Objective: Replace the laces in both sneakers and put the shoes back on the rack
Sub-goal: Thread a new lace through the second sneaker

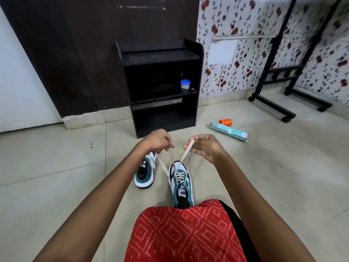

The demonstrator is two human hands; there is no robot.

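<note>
Because the two ends have to come out even before the next eyelets are threaded, both hands lift the lace (pixel 186 150) up and apart above the shoe: the left hand (pixel 157 141) has its fingers curled down on one end, and the right hand (pixel 206 146) pinches the other flat cream end between thumb and fingers, so each hand is closed on the lace and the strands run down from the two grips in a V. Directly below the grips lies the sneaker being laced (pixel 181 186), toe pointing away from the person and heel tucked against a red patterned garment (pixel 181 233) on the lap, which I judge steadies it against the upward pull; several crossings show over the tongue, though which eyelets the strands leave from is too blurred to tell. The second sneaker (pixel 144 173) sits below and to the left of the left hand, near the first but apart from it, its lacing unclear. Beyond the grips stands the black rack (pixel 198 76), no shoes on it, with a small blue-lidded tub (pixel 185 84) on its middle shelf. To the right of the right hand, on the pale tiled floor (pixel 56 157), lie an orange spool (pixel 225 122) and a teal tube (pixel 228 131), touching or nearly so. Further right is a wheeled black frame (pixel 273 72) against floral wallpaper (pixel 236 25), and a dark brown panel (pixel 75 53) rises behind the rack.
</note>
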